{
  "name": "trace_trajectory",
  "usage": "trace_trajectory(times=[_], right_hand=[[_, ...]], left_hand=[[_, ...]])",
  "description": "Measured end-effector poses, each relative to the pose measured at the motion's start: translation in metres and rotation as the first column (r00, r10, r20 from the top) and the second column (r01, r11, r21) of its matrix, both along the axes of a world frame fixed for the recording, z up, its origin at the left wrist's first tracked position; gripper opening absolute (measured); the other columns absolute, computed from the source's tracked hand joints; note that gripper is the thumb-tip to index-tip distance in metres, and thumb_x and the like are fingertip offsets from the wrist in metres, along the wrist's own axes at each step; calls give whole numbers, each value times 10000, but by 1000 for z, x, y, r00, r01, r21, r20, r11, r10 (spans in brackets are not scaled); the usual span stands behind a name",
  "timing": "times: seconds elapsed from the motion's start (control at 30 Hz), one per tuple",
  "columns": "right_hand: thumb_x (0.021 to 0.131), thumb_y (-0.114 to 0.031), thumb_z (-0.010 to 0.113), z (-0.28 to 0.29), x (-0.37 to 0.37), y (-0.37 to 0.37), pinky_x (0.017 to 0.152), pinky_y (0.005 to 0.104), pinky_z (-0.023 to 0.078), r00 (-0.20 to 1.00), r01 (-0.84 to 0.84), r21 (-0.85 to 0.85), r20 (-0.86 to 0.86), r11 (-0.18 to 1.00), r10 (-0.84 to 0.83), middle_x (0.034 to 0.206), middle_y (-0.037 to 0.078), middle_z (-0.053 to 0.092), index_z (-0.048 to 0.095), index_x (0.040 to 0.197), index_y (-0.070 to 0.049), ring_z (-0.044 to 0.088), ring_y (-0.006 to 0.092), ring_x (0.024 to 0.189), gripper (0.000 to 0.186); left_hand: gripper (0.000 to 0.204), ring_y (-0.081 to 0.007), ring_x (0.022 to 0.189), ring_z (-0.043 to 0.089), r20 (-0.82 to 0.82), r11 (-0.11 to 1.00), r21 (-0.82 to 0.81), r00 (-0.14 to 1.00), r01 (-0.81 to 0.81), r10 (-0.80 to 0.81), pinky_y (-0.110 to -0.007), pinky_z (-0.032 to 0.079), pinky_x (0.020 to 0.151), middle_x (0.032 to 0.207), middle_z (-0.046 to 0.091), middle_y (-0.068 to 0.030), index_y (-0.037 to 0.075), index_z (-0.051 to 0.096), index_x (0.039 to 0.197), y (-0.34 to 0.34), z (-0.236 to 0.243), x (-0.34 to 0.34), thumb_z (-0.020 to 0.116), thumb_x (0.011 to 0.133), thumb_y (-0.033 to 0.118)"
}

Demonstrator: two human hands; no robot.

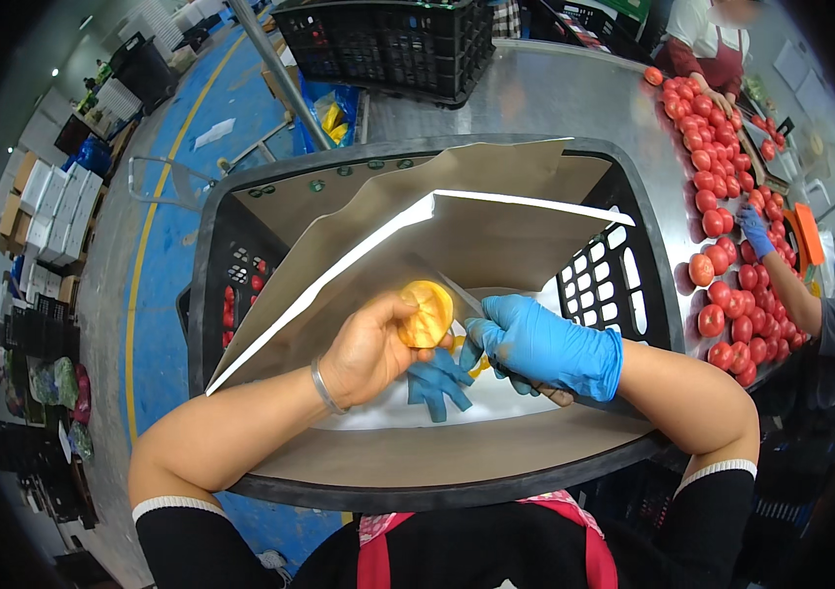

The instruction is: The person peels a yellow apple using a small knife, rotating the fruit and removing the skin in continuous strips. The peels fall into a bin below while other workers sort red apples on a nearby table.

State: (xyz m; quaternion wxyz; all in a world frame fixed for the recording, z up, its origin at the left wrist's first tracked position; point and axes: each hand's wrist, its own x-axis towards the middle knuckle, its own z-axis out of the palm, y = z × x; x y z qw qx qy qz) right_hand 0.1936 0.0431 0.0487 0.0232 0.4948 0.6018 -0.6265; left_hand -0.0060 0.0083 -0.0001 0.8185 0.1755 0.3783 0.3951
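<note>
My bare left hand (pixel 368 346) is closed around a round yellow fruit (pixel 426 314), whose ridged, shiny face is turned up; its exact kind I cannot tell. Just to the right, my right hand (pixel 547 342) in a blue glove grips a knife. The brown end of the knife's handle (pixel 557 397) sticks out below the glove, and its thin blade points up and left, partly hard to make out. Beneath my hands, a loose blue glove (pixel 439 381) lies on the white bottom of a cardboard-lined black crate (pixel 437 475). A yellow scrap (pixel 479 368) shows between my hands.
Cardboard sheets (pixel 525 231) stand up inside the crate. Many red tomatoes (pixel 722 177) cover the right side of the metal table (pixel 555 93). One co-worker's blue-gloved hand (pixel 756 232) reaches among them; another person stands farther back. A black crate (pixel 388 49) sits at the far side.
</note>
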Motion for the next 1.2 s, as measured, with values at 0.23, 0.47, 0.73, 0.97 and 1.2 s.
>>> trace_trajectory(times=[0.23,0.47,0.73,0.97,1.2], right_hand=[[874,-191,438,-15,-6,-10,471,345,485,999,-5,132,-45,991,11,659,197,586,533,883,58,573,254,480,266],[907,-228,438,-34,-8,-15,490,341,494,991,-127,417,11,900,135,668,183,589,537,893,44,594,260,519,290],[879,-283,510,-39,-10,-21,586,422,503,968,-247,711,159,658,192,719,226,605,547,875,29,609,372,633,315],[853,-388,546,-44,-14,-23,568,411,500,948,-314,661,261,682,183,697,215,602,522,865,26,611,360,631,414],[816,-401,594,-55,-15,-26,480,368,488,934,-340,709,331,618,134,587,115,610,534,860,8,623,278,533,415]], left_hand=[[352,-307,1012,518,99,990,-127,992,-66,79,-374,443,845,1129,505,-167,-24,424,1166,-9,-6,5,382,877,173],[370,-301,1024,518,-93,985,-132,990,-114,103,-404,429,919,1157,486,-185,-41,395,1190,-7,-2,8,368,889,172],[386,-300,985,552,-191,987,-101,976,-123,102,-379,464,861,1143,501,-191,-53,386,1205,-8,-9,6,368,891,170],[385,-291,996,556,-247,990,-89,965,-112,87,-355,474,828,1141,505,-195,-58,386,1211,-10,-8,7,361,898,165],[376,-285,995,556,-358,984,-109,929,-138,91,-332,479,784,1138,507,-185,-46,393,1207,-11,0,12,356,900,168]])
